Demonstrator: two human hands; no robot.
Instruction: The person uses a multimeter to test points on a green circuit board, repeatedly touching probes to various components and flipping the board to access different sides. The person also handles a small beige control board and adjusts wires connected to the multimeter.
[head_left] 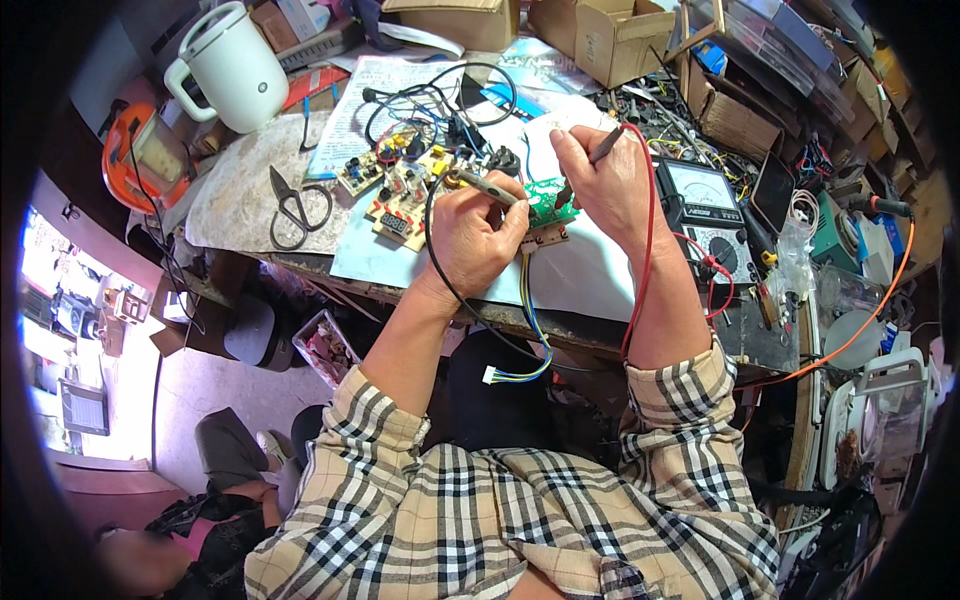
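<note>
A green circuit board point(543, 200) stands at the front of the worktable, between my hands. My left hand point(470, 238) is closed round a test probe point(485, 187) with a black lead, its fingertips by the board's left side. In my right hand point(612, 185) is a second test probe point(604, 147) with a red lead point(652, 185); its tip points down at the board. Several thin wires hang from the board over the table edge to a white connector point(489, 375). An analog multimeter point(712, 215) lies to the right of my right hand.
Other circuit boards point(392, 222) and black cables point(445, 105) lie left of my hands. Scissors point(297, 209), a white jug point(235, 70) and an orange container point(140, 160) sit farther left. A soldering iron point(880, 206) is at right. Another person point(205, 530) is at lower left.
</note>
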